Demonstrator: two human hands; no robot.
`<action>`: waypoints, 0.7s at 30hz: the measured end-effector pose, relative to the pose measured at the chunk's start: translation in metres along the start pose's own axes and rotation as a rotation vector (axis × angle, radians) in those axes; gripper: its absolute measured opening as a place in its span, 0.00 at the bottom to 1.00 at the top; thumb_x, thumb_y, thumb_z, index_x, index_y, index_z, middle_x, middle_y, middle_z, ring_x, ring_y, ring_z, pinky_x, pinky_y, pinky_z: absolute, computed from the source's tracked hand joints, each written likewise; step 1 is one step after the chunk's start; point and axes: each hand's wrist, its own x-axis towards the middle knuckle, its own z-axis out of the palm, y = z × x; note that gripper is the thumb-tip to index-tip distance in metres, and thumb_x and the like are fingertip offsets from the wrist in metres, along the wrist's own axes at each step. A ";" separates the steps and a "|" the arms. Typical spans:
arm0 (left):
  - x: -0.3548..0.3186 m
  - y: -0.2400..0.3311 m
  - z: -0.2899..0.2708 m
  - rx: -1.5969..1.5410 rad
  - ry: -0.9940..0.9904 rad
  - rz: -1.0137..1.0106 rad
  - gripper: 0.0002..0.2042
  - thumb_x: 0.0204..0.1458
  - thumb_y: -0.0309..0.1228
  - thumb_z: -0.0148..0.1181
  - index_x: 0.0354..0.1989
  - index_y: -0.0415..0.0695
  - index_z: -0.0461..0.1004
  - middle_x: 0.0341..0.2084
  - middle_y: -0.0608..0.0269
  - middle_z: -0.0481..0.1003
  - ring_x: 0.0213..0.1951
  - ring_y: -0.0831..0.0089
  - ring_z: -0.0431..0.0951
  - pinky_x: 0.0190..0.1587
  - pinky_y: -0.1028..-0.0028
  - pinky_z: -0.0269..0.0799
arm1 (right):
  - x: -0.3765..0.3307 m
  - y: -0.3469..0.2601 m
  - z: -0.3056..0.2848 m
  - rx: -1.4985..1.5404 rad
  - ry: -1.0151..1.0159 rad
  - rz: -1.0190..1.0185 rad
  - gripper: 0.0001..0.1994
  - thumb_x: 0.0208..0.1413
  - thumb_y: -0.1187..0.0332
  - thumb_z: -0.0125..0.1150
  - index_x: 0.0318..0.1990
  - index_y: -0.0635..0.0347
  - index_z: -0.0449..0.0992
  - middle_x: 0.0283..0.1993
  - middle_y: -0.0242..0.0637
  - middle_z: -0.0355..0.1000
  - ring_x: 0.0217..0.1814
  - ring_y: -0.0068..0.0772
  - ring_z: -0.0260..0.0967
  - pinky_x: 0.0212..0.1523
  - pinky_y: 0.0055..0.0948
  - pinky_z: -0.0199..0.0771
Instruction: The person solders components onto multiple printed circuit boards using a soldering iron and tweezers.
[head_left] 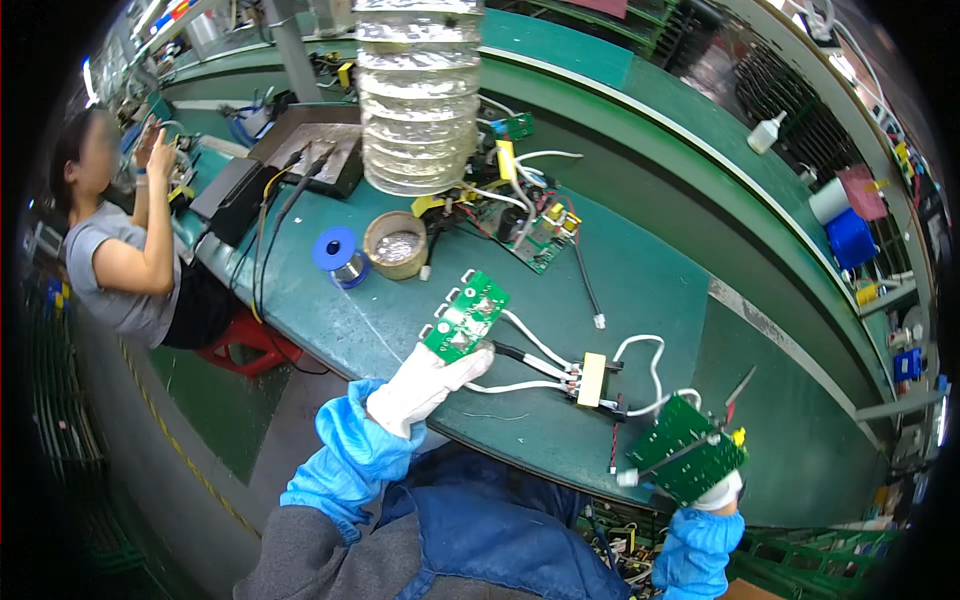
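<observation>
My left hand (418,390), in a white glove and blue sleeve cover, is closed on the near end of a small green circuit board (470,318) with metal loops along one side. Over at the right edge of the bench, my gloved right hand (722,493) is closed behind a larger green circuit board (680,452), which hides most of its fingers. White and black wires run between the boards by way of a yellow block-shaped component (592,380), possibly a transformer. A thin dark pointed piece (741,385) sticks up beside the larger board; its kind is unclear.
A blue solder wire spool (335,250) and a round tub (396,246) stand left of another wired circuit board (540,240). A silvery duct (418,100) hangs over the bench. Soldering cables (275,210) trail at the left. Another person (130,230) sits there, hands raised.
</observation>
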 end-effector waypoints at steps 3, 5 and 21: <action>-0.002 0.000 -0.004 0.176 0.041 0.007 0.23 0.54 0.29 0.61 0.59 0.40 0.66 0.46 0.67 0.73 0.49 0.76 0.69 0.54 0.75 0.63 | 0.026 -0.036 0.004 0.373 -0.145 0.330 0.10 0.58 0.59 0.58 0.38 0.55 0.77 0.45 0.35 0.73 0.48 0.39 0.71 0.48 0.37 0.72; -0.007 0.009 0.003 0.147 0.104 -0.070 0.20 0.54 0.29 0.60 0.56 0.41 0.69 0.43 0.65 0.75 0.49 0.75 0.70 0.54 0.74 0.63 | 0.031 -0.035 0.003 -0.257 -0.069 0.022 0.17 0.48 0.69 0.62 0.48 0.53 0.74 0.46 0.37 0.73 0.45 0.38 0.73 0.51 0.41 0.72; -0.006 -0.003 0.003 0.363 0.158 0.109 0.13 0.57 0.34 0.56 0.47 0.42 0.73 0.39 0.62 0.77 0.32 0.79 0.66 0.35 0.77 0.61 | -0.015 -0.009 0.076 -3.664 -0.437 -0.797 0.21 0.68 0.60 0.35 0.66 0.53 0.58 0.64 0.39 0.61 0.64 0.40 0.62 0.62 0.45 0.65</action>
